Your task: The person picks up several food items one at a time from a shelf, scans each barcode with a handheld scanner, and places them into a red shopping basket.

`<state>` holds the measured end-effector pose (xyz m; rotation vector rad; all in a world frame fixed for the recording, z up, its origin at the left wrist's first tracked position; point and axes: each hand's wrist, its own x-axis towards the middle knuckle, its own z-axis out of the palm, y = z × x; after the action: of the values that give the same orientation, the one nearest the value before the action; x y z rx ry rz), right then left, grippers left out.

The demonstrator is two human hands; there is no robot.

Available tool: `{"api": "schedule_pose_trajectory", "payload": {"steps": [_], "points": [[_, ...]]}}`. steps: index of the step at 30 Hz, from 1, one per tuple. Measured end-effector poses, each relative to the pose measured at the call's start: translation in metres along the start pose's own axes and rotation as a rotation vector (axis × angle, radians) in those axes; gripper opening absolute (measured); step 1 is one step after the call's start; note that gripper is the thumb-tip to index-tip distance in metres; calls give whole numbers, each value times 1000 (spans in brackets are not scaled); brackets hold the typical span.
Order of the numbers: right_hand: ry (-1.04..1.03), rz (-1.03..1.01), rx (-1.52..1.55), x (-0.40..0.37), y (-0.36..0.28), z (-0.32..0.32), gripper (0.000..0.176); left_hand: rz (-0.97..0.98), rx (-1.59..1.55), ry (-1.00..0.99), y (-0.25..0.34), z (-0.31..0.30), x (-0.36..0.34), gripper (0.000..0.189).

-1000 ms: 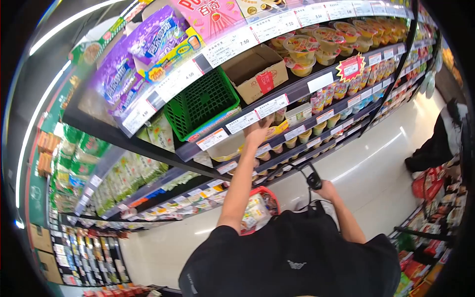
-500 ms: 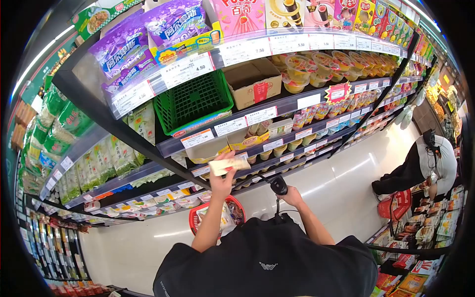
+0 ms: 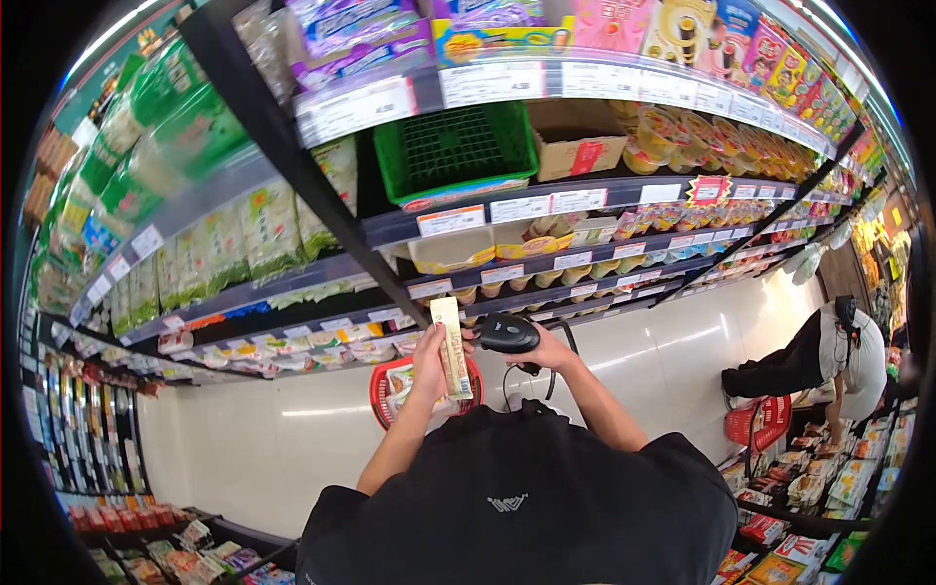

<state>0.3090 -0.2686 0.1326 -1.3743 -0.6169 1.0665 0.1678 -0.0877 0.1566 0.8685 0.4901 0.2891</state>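
Note:
A long, slim cream-coloured packet [image 3: 451,343] stands lengthwise in my left hand [image 3: 426,369], whose fingers are wrapped round its left side. Small print and a barcode-like patch show on the packet's face. My right hand [image 3: 553,353] grips a black handheld barcode scanner [image 3: 509,334], its head turned left, close beside the packet. A dark cable loops near my right wrist. Below the packet, a red shopping basket [image 3: 377,398] with several packaged goods in it sits on the floor, partly hidden by my left arm.
Ahead runs a long shelf with price labels, holding a green plastic crate [image 3: 455,161], a cardboard box [image 3: 575,146] and cups of jelly-like food [image 3: 673,136]. At the right, another person [image 3: 853,356] bends over goods near a red basket [image 3: 759,425].
My left hand has turned the packet from roughly level to upright and drawn it nearer my body. The scanner has swung left towards it. The view has shifted, so the shelves appear further right.

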Motion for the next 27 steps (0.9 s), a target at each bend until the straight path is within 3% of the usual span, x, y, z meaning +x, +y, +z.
{"api": "schedule_pose_trajectory", "payload": {"steps": [2, 4, 6, 10, 15, 20, 22, 23, 26, 27], "points": [[-102, -59, -65, 1, -21, 22, 32, -4, 10, -16, 4, -16, -5, 32], [-170, 9, -129, 1, -35, 37, 38, 4, -11, 11, 13, -25, -13, 32], [-167, -152, -225, 2, -36, 52, 43, 15, -8, 53, 18, -37, -19, 33], [-173, -261, -224, 4, -22, 66, 45, 40, -33, 69, 28, -60, -34, 31], [-76, -54, -227, -10, -38, 71, 31, 130, -30, 122, 41, -85, -46, 31], [1, -63, -238, -10, -19, 56, 32, 189, -17, 133, 64, -93, -58, 30], [23, 73, -344, -16, -41, 59, 33, 213, 11, 151, 68, -98, -59, 28], [38, 70, -343, -19, -53, 63, 42, 213, 13, 159, 70, -100, -61, 28], [-3, -11, -282, -16, -51, 63, 43, 174, 28, 147, 80, -96, -59, 28], [-19, 98, -339, -14, -53, 61, 43, 142, 56, 159, 82, -94, -60, 27]]}}
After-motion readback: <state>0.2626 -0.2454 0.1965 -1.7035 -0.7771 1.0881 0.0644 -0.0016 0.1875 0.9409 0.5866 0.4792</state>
